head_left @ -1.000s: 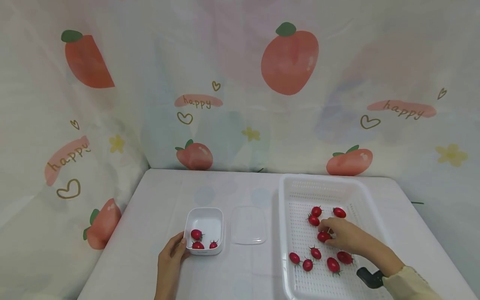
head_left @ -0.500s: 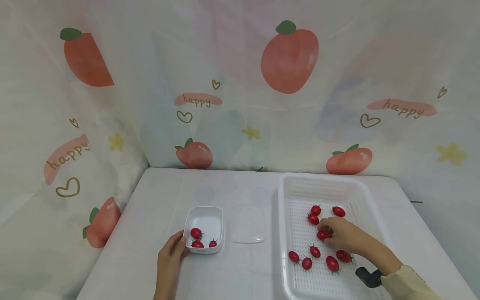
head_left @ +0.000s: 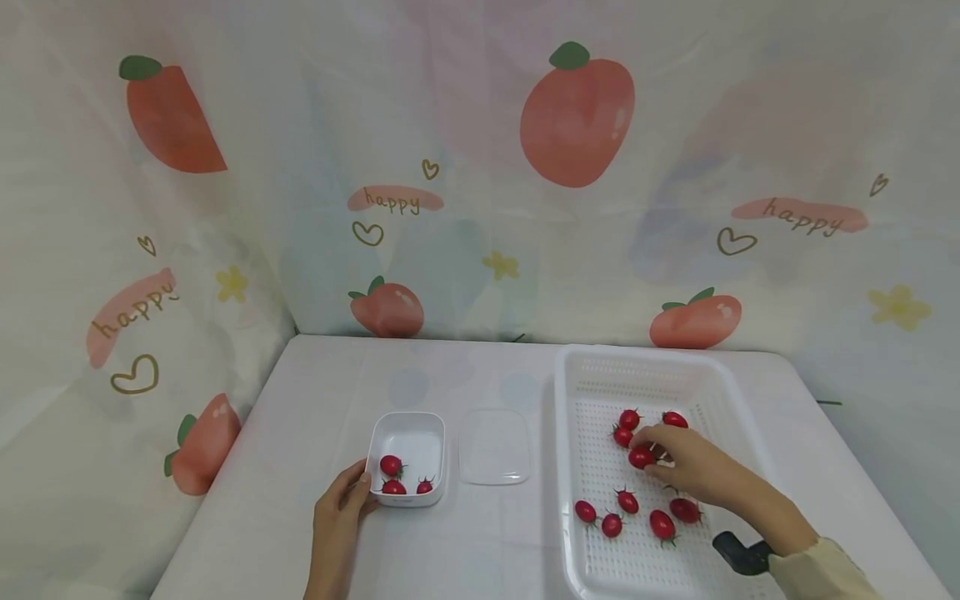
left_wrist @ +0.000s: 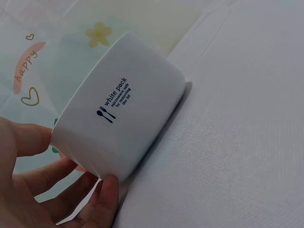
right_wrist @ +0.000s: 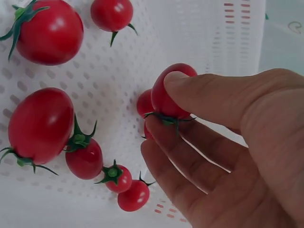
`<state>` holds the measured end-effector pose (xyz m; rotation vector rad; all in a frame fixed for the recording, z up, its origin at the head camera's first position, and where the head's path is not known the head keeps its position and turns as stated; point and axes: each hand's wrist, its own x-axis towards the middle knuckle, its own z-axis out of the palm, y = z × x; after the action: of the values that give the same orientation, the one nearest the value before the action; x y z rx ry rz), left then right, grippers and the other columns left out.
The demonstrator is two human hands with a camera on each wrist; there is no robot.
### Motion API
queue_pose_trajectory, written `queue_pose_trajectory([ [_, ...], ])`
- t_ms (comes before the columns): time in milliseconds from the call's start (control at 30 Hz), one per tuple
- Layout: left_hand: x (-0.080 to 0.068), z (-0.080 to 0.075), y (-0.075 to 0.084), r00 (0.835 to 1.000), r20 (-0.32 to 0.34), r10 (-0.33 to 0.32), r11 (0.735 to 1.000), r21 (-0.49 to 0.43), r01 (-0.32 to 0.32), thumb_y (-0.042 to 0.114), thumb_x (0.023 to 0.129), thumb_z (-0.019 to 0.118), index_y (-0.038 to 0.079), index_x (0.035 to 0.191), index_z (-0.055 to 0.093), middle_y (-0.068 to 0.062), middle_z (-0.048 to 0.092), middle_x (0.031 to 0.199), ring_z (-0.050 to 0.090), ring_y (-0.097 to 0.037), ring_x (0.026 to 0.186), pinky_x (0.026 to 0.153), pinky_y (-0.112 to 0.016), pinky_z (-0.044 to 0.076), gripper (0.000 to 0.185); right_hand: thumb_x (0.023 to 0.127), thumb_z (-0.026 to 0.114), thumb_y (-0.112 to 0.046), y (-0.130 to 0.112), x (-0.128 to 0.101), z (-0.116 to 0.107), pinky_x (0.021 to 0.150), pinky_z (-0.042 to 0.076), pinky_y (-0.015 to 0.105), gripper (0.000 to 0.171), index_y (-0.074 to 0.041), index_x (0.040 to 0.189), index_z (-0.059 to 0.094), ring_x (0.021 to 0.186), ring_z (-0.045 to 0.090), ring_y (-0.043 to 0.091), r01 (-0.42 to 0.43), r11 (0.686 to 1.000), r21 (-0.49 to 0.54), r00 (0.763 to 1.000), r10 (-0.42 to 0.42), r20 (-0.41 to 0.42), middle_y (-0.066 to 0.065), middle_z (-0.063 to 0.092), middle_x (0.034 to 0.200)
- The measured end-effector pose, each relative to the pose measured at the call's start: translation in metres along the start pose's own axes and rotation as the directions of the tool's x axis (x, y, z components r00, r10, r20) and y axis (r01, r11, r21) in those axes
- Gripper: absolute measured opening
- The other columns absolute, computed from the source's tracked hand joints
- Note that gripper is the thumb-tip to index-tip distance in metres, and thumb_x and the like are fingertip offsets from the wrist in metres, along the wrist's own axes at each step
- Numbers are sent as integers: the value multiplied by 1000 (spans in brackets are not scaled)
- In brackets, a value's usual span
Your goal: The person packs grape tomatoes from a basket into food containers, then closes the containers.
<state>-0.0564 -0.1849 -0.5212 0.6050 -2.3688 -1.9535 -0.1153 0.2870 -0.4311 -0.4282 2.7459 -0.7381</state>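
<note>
The right hand (head_left: 686, 467) pinches a cherry tomato (head_left: 641, 457) between thumb and fingertips, just above the floor of the white basket (head_left: 577, 392), which stands at the table's right edge. Other tomatoes (head_left: 627, 501) lie loose around it on the basket's perforated floor. The left hand (head_left: 341, 508) has its thumb and curled fingers around the near left corner of a small white box (head_left: 408, 433) near the table's front edge; three tomatoes lie inside. A clear lid (head_left: 494, 446) lies flat between box and basket.
</note>
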Motion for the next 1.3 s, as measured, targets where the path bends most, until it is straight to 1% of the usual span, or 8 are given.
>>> queue_pose_trajectory([
  [133,0,-1,1,1000,7,-10,1000,-3,10,36,110,53,11,151,53,-16,56,152,63,-27,125,94,-22,61,49,88,83,-15,-2,-3,-3,78,61,21,37,-10,122,71,98,66,16,65,998,-7,997,-65,-32,-1,72,109],
  [267,1,-2,1,1000,10,-10,1000,-4,10,37,110,53,10,151,53,-17,56,152,63,-27,124,94,-23,61,49,90,81,-17,-6,-6,-7,77,59,17,37,-12,126,72,96,67,13,98,995,-18,992,-99,-83,-1,73,113],
  [500,1,-2,1,1000,21,-11,1000,-12,12,36,110,53,10,151,53,-17,56,151,62,-27,126,95,-23,61,49,92,79,-20,-14,-7,-15,78,60,19,37,-15,128,73,96,64,2,135,990,35,981,-128,-148,2,75,118],
  [733,1,-2,2,1000,25,-11,1000,-8,11,36,110,53,10,151,53,-17,55,152,63,-27,125,95,-23,61,49,90,80,-15,-21,-3,-20,78,61,20,39,-13,129,73,95,67,1,180,984,7,960,-174,-220,1,76,115],
  [867,1,-3,2,999,26,-19,1000,-14,19,36,110,53,10,151,53,-17,56,150,62,-26,123,95,-23,61,49,91,80,-14,-33,0,-23,83,60,18,39,-12,129,73,96,68,3,218,976,16,949,-208,-237,-1,76,114],
  [1033,0,-3,1,999,30,-24,999,-27,25,36,109,54,10,150,53,-18,56,149,62,-26,122,94,-22,61,49,91,80,-13,-50,5,-25,85,60,17,39,-14,129,72,96,67,5,244,969,31,944,-230,-235,-3,75,113],
  [1167,0,-3,1,999,28,-20,1000,-23,20,36,109,54,10,150,53,-18,56,150,62,-27,124,95,-23,61,49,92,79,-12,-61,13,-26,80,62,19,40,-15,130,71,96,69,10,268,962,51,940,-250,-231,-1,75,115],
  [1300,0,-3,0,1000,23,-16,1000,-15,17,37,109,54,10,150,53,-17,55,151,62,-27,125,95,-24,61,49,93,79,-13,-71,24,-27,84,63,24,38,-15,130,71,98,71,10,311,948,69,929,-288,-233,-2,75,117],
])
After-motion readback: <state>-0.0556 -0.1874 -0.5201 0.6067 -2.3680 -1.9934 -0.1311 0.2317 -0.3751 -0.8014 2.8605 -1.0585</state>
